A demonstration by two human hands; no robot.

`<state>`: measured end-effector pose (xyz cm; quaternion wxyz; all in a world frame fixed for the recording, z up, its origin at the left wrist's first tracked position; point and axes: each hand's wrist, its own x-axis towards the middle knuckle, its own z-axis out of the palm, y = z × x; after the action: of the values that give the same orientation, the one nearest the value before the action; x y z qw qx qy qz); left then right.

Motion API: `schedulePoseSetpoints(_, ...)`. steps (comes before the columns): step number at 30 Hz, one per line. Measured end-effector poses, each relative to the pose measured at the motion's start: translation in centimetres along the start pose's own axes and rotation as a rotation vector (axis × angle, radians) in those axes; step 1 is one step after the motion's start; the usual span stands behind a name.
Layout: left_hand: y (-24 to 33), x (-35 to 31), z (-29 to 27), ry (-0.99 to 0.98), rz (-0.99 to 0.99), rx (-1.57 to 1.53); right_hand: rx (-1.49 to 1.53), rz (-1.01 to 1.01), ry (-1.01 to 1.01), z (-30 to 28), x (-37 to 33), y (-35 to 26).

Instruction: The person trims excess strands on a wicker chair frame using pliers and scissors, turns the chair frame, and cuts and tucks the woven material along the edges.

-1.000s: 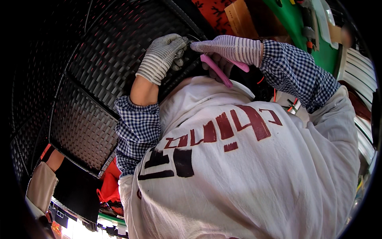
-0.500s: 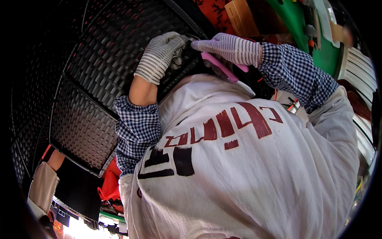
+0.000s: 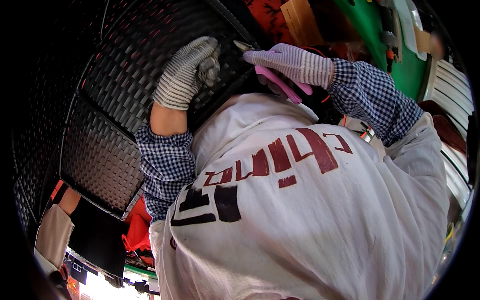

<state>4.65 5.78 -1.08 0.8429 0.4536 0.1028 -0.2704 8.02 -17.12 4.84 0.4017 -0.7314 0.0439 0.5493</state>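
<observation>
My right hand (image 3: 290, 62), in a striped knit glove, grips pink-handled snips (image 3: 278, 84). Their pointed metal tip sticks out to the left, over the black woven wicker panel (image 3: 135, 85). Left of that tip is my left hand (image 3: 187, 72), also gloved, with its fingers curled closed near the panel's weave. What it pinches, if anything, is hidden by the fingers. A dark frame bar runs along the panel's top right edge.
At the lower left another person's arm with a beige sleeve (image 3: 54, 232) reaches beside the panel. Red fabric (image 3: 137, 234) hangs below the panel. A cardboard piece (image 3: 301, 22) and a green sheet (image 3: 407, 70) are at the top right; white slats (image 3: 454, 95) stand beyond.
My left hand has drawn away to the left from the snips, over the weave. The metal tip now shows plainly. My right hand has shifted slightly right, still holding the snips.
</observation>
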Motion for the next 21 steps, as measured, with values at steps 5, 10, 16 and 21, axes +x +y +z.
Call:
schedulePoseSetpoints(5, 0.1, 0.5, -0.5, 0.005, 0.078, -0.126, 0.090, -0.201, -0.060, -2.8, -2.0, -0.9)
schedulePoseSetpoints(10, 0.2, 0.9, -1.4, -0.099, 0.138, -0.149, 0.236, -0.561, 0.114, -1.6, -0.8, -2.1)
schedulePoseSetpoints(16, 1.9, -0.1, 0.2, 0.393, 0.649, 0.193, 0.389, -0.662, 0.139, 1.0, 4.7, -0.7)
schedulePoseSetpoints(21, 5.9, -0.3, -0.6, 0.671, 0.577, 0.504, 0.492, -0.692, 0.011, 1.2, 3.4, -0.9)
